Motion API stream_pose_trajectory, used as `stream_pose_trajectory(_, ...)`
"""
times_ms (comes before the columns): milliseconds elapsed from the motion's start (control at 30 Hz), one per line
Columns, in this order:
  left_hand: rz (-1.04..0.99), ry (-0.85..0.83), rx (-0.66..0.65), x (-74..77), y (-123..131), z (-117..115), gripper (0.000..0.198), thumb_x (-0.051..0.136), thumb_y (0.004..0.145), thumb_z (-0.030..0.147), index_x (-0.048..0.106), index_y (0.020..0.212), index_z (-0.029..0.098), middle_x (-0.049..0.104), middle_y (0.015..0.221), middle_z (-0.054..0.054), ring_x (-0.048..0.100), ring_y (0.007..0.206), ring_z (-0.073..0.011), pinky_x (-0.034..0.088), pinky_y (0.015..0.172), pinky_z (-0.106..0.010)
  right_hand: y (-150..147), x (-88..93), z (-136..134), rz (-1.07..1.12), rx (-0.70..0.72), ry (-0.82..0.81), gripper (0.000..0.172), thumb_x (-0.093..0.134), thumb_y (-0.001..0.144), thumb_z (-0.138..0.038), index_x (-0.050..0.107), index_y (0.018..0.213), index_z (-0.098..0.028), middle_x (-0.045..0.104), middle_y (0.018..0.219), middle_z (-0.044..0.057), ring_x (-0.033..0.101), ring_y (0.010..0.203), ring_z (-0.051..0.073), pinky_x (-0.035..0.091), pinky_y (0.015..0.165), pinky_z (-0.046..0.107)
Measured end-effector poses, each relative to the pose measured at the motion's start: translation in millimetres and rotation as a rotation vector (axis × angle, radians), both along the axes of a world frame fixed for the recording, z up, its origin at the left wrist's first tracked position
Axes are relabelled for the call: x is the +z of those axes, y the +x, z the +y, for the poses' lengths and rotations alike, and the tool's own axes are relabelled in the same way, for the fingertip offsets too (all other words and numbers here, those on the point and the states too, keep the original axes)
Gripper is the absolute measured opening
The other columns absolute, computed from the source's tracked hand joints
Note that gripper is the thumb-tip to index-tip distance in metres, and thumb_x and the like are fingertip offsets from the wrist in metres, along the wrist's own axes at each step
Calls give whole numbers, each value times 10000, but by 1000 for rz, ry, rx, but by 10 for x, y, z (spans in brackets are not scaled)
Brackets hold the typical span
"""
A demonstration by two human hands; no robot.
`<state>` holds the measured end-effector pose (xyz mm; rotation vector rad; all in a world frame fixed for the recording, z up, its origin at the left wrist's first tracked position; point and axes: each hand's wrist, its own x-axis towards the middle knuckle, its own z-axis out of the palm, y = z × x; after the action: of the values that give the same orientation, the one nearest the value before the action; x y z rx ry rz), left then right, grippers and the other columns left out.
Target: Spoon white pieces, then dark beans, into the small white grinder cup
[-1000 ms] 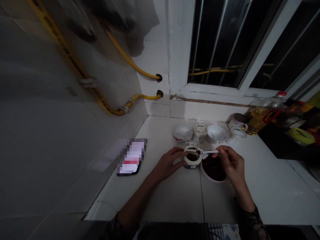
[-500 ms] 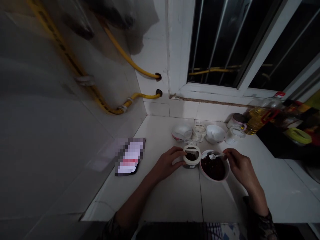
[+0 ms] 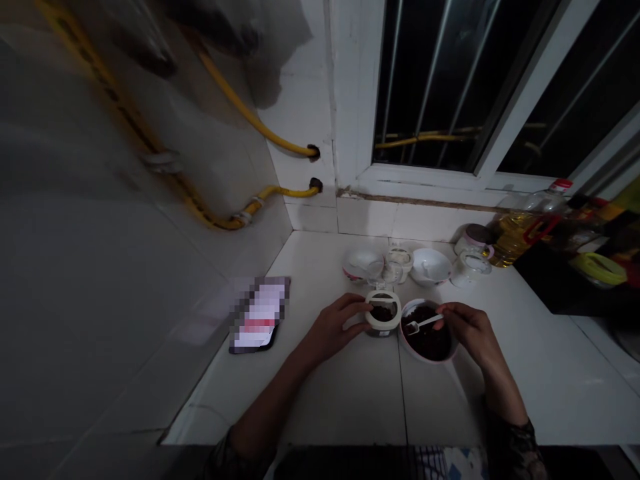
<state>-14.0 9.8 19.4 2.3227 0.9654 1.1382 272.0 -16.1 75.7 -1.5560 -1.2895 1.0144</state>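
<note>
My left hand grips the side of a small seasoning jar with a white rim, its lid flipped back and dark contents inside. Between thumb and fingers, my right hand pinches the handle of a small white spoon. The spoon's scoop is over the left part of a bowl with a pinkish rim; whether it touches the dark reddish-brown contents I cannot tell. Bowl and jar stand side by side on the white tiled counter.
Behind the jar are a glass bowl, another lidded jar and a white bowl. A clear jar and an oil bottle stand to the right. At left lies a phone. Yellow pipes run along the wall.
My right hand has shifted left and slightly down, carrying the spoon's scoop leftward over the bowl and tipping it lower. The left hand keeps its hold on the jar.
</note>
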Motion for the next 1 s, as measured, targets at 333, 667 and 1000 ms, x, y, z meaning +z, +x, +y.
stream_pose_trajectory(333, -14, -23, -2, 2, -2, -5, 248, 612, 916, 311, 622, 1157, 253, 620, 1154, -72, 650, 1055, -190, 563, 893, -351, 92, -13, 14, 221, -73, -54, 337, 725, 573, -458, 671, 729, -164, 665, 531, 42, 234, 360, 50, 105, 401, 226)
stream_pose_trajectory(667, -19, -30, -19, 21, -5, -8, 252, 591, 929, 348, 616, 1161, 252, 614, 1160, -81, 644, 1061, -195, 561, 899, -366, 72, 39, 31, 255, -159, 76, 385, 750, 590, -500, 651, 767, -173, 669, 565, 36, 235, 347, 46, 126, 365, 224)
stream_pose_trajectory(1000, -18, -56, -6, -10, -5, 4, 253, 615, 914, 343, 632, 1150, 251, 620, 1152, -73, 644, 1063, -192, 555, 914, -352, -447, 31, -115, -473, 244, 607, 282, 455, 922, -360, 702, 892, -227, 749, 831, 92, 693, 758, 220, 531, 691, 326)
